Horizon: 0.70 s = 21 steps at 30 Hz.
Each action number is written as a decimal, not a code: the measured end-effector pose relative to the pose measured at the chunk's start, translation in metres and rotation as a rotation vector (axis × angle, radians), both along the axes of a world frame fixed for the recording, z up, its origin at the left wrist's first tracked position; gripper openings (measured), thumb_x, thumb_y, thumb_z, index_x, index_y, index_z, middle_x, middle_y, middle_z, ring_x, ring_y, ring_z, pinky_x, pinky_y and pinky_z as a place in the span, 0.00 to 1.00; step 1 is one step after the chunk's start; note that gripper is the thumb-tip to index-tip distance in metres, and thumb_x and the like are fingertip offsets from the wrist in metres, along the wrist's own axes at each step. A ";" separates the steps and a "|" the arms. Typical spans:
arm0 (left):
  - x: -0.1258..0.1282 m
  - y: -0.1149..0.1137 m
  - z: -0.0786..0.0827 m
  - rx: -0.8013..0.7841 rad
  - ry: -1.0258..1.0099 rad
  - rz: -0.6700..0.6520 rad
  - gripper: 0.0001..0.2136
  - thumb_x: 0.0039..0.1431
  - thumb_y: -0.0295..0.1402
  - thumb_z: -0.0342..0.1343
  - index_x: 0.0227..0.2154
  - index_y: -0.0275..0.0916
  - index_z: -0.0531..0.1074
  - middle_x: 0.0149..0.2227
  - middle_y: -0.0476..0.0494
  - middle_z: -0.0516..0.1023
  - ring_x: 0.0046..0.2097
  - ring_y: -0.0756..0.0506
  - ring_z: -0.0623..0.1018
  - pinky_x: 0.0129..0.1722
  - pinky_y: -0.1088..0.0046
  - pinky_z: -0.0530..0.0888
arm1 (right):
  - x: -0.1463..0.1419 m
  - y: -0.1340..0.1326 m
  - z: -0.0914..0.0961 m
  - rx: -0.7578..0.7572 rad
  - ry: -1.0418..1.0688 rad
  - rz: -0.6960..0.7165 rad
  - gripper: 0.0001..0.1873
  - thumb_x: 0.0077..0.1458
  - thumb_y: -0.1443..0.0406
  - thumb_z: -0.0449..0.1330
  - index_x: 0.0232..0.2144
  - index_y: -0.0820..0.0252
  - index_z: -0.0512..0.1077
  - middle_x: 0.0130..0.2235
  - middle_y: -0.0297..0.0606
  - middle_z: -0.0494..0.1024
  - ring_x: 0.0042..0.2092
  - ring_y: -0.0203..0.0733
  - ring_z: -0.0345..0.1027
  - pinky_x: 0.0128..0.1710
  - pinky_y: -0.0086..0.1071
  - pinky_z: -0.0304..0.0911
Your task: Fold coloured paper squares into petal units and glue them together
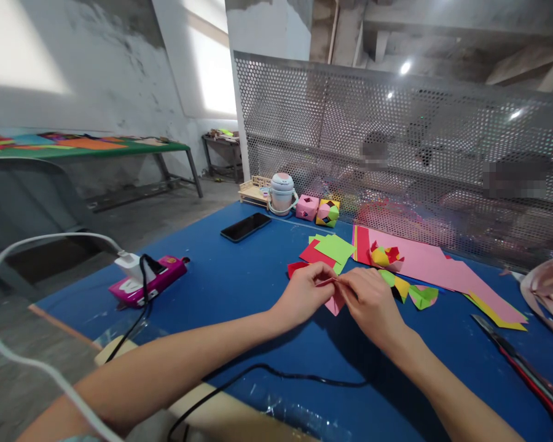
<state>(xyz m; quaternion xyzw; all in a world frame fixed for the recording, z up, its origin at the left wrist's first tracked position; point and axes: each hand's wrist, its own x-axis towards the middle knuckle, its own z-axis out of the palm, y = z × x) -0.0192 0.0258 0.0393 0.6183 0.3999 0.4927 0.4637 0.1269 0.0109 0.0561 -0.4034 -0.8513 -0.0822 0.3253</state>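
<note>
Both hands meet above the blue table (203, 282), pinching one small piece of folded pink paper (334, 304). My left hand (304, 293) grips its left side, with thumb and forefinger pressed together. On its right side, my right hand (371, 302) has its fingers closed at the top edge. Part of the paper is hidden behind the fingers. Just beyond the hands lie green paper squares (334, 247) and red paper squares (314, 252). Folded multicoloured paper units (423, 296) rest right of my right hand, below a red and yellow folded paper piece (387, 255).
Pink paper sheets (424, 261) lie along the back right. Red-handled scissors (525, 368) are at the right edge. A phone (246, 227), a small lidded jug (282, 195) and folded paper cubes (327, 212) stand farther back. A purple power strip (152, 282) with cords is at left.
</note>
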 end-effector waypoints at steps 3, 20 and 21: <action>0.000 0.001 -0.001 -0.012 -0.006 0.035 0.02 0.43 0.25 0.53 0.24 0.34 0.68 0.25 0.50 0.71 0.29 0.51 0.69 0.30 0.76 0.66 | -0.001 -0.001 0.000 0.007 0.067 -0.010 0.07 0.57 0.67 0.53 0.34 0.62 0.70 0.32 0.40 0.76 0.34 0.42 0.67 0.34 0.35 0.57; 0.003 0.002 -0.006 -0.148 -0.176 0.022 0.06 0.44 0.30 0.55 0.23 0.36 0.62 0.20 0.55 0.64 0.23 0.55 0.61 0.22 0.79 0.57 | -0.002 -0.003 0.004 -0.087 0.220 -0.015 0.09 0.58 0.67 0.50 0.30 0.59 0.70 0.29 0.37 0.75 0.31 0.39 0.68 0.33 0.32 0.61; 0.003 0.002 -0.006 -0.154 -0.189 0.006 0.06 0.43 0.29 0.55 0.23 0.36 0.62 0.21 0.56 0.64 0.23 0.55 0.61 0.23 0.79 0.57 | -0.002 -0.003 0.004 -0.088 0.219 -0.013 0.09 0.58 0.67 0.50 0.30 0.59 0.69 0.28 0.37 0.75 0.31 0.39 0.68 0.33 0.32 0.61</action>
